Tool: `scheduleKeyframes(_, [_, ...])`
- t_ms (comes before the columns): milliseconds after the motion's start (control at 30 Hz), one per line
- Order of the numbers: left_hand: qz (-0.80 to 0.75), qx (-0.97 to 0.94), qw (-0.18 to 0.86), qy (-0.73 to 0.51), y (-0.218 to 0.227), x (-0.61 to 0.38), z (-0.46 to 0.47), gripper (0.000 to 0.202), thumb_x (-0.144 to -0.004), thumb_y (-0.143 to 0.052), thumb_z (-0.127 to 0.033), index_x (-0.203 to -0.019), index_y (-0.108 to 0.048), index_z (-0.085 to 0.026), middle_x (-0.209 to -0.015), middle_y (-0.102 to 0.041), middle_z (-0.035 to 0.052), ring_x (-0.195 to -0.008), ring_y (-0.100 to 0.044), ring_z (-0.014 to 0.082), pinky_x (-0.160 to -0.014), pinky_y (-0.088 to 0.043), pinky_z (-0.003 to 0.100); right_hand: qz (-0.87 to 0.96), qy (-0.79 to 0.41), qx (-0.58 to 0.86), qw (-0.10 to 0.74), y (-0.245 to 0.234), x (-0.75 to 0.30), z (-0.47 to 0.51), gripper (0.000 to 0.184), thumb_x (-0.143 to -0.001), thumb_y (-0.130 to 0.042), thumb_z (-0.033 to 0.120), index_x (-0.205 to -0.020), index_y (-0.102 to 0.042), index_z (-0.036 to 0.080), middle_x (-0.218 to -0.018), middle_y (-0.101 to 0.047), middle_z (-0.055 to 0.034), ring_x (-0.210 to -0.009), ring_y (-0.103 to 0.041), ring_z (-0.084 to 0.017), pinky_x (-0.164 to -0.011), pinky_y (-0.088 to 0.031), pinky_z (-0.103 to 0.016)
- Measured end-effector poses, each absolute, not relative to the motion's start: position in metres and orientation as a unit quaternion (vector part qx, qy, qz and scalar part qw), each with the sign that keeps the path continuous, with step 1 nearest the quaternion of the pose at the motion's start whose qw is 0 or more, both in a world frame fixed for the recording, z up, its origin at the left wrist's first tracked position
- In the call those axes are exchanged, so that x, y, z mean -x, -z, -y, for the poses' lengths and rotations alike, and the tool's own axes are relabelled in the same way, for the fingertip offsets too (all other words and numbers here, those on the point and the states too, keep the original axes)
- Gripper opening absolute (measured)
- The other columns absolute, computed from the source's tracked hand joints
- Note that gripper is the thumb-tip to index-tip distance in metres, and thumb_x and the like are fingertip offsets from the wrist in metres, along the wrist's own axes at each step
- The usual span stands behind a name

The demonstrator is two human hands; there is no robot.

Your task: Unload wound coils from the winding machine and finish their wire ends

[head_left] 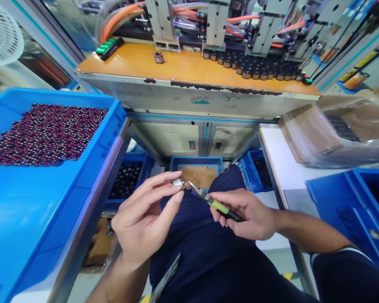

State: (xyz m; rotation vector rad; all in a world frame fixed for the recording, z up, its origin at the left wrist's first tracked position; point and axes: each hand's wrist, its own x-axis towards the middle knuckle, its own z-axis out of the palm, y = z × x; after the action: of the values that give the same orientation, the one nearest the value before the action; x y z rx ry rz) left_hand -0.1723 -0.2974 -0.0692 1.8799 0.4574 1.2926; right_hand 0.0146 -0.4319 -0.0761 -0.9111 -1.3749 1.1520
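Pinched a small metal part (177, 182) between thumb and fingertips of the left hand (142, 223), raised above the lap. Gripped green-handled cutters (216, 205) in the right hand (246, 212), fingers closed round the handles, tips set right against the part at its fine copper wire ends. Held both hands near each other, joined only through cutters and part. Judged the likely trouble thus: might have nicked the winding or clipped the wire too short through a small slip of blades so close in; might have lost the part into the lap through so light a pinch; could not tell the gap between the blades. Found a blue tray (34, 202) left of the left hand, part-filled with dark wound coils (44, 132), and a white surface (281, 155) right of the right hand with a blue bin (334, 198) and a plastic-wrapped carton (303, 134). Spotted a small blue box (196, 160) just beyond the hands, low down. Saw farther off an orange machine surface (183, 67) bearing a row of dark cylinders (255, 67) and one lone metal ring (158, 57), with orange cables (120, 17) above and a white fan (1, 33) far to the left.
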Motion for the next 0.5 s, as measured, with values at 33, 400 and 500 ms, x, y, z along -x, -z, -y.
scheduleKeyframes(33, [-0.18, -0.742, 0.397, -0.509, 0.069, 0.172, 0.298, 0.039, -0.075, -0.072, 0.007, -0.101, -0.075, -0.021, -0.111, -0.076, 0.0057, -0.1, -0.073, 0.0218, -0.082, -0.063, 0.038, 0.576, -0.479, 0.391, 0.534, 0.076, -0.014, 0.432, 0.079, -0.075, -0.054, -0.003, -0.148, -0.047, 0.026, -0.09, -0.059, -0.0016, -0.066, -0.052, -0.005, -0.059, -0.047, -0.017])
scheduleKeyframes(400, [-0.127, -0.738, 0.368, -0.551, 0.076, 0.166, 0.292, 0.046, -0.07, -0.075, 0.009, -0.103, -0.067, -0.021, -0.113, -0.068, 0.0038, -0.101, -0.071, 0.018, -0.082, -0.066, 0.033, 0.528, -0.509, 0.47, 0.491, 0.072, -0.021, 0.435, 0.073, -0.075, -0.056, 0.002, -0.145, -0.05, 0.02, -0.092, -0.059, -0.0025, -0.069, -0.054, -0.007, -0.064, -0.048, -0.02])
scheduleKeyframes(500, [-0.112, -0.701, 0.427, -0.56, 0.076, 0.164, 0.294, 0.062, -0.064, -0.077, 0.013, -0.11, -0.057, -0.024, -0.114, -0.069, 0.0021, -0.097, -0.074, 0.0175, -0.082, -0.068, 0.034, 0.555, -0.499, 0.45, 0.491, 0.068, -0.026, 0.439, 0.077, -0.075, -0.055, 0.0, -0.148, -0.046, 0.022, -0.099, -0.06, -0.0054, -0.08, -0.058, -0.01, -0.072, -0.053, -0.025])
